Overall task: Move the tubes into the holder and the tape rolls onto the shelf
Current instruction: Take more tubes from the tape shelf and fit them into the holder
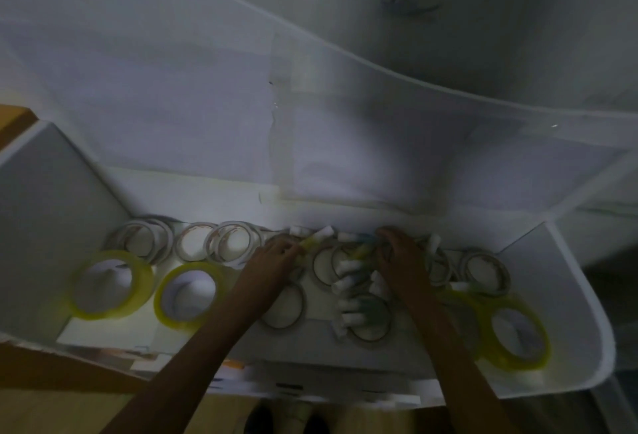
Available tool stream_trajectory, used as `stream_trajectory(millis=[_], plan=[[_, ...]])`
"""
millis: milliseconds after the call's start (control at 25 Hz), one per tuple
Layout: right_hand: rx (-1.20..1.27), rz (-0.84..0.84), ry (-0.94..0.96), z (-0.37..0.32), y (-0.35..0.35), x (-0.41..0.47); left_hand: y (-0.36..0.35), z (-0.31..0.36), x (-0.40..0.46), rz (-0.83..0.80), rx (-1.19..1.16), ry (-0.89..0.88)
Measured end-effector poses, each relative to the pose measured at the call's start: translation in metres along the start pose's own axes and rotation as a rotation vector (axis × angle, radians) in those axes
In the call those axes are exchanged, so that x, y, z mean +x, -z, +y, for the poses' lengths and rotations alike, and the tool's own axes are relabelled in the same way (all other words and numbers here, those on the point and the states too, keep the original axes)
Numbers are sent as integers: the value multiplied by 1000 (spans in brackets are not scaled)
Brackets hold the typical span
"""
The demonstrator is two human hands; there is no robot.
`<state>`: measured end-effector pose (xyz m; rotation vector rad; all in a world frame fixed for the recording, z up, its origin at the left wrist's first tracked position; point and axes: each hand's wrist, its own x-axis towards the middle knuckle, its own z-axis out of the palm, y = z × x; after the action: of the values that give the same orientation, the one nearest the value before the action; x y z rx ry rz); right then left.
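- Your left hand [276, 254] pinches a yellowish tube [316, 240] at its fingertips, over the white tray [583, 299].
- Your right hand [400, 254] rests with fingers curled down among the heaped white-capped tubes [348, 290]; what it grips cannot be told through the blur.
- Thin tape rolls [193, 244] lie flat to the left of your left hand, with two yellow tape rolls [188, 292] nearer you.
- Another yellow tape roll [514, 335] lies right of your right hand.
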<state>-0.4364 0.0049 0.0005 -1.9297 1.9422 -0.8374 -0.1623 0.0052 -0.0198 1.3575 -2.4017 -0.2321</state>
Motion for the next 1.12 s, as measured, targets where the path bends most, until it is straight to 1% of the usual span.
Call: stream_trajectory(millis=[80,160,280,360,440,560,640,720,880,1000,1120], plan=[[34,-1,38,-2,3,-3,4,1,0,-5,5,27],[55,-37,69,2,2,-6,13,9,1,61,17,51],[-52,-231,-27,10,4,-4,26,27,1,209,-62,67],[-82,-302,-25,13,6,-5,28,34,-2,272,-161,67],[-100,-329,21,10,8,-5,28,37,-5,298,-258,77],[-63,-328,96,7,10,-7,29,48,-6,365,-317,51],[-21,-333,113,9,9,-7,34,61,-8,412,-404,103],[11,-358,80,10,10,-4,37,69,-10,424,-470,164],[202,-384,55,12,13,-1,41,80,-17,437,-489,219],[343,-393,-15,7,20,0,42,77,-22,416,-507,265],[616,-296,-34,-7,26,-8,46,73,-31,409,-538,325]])
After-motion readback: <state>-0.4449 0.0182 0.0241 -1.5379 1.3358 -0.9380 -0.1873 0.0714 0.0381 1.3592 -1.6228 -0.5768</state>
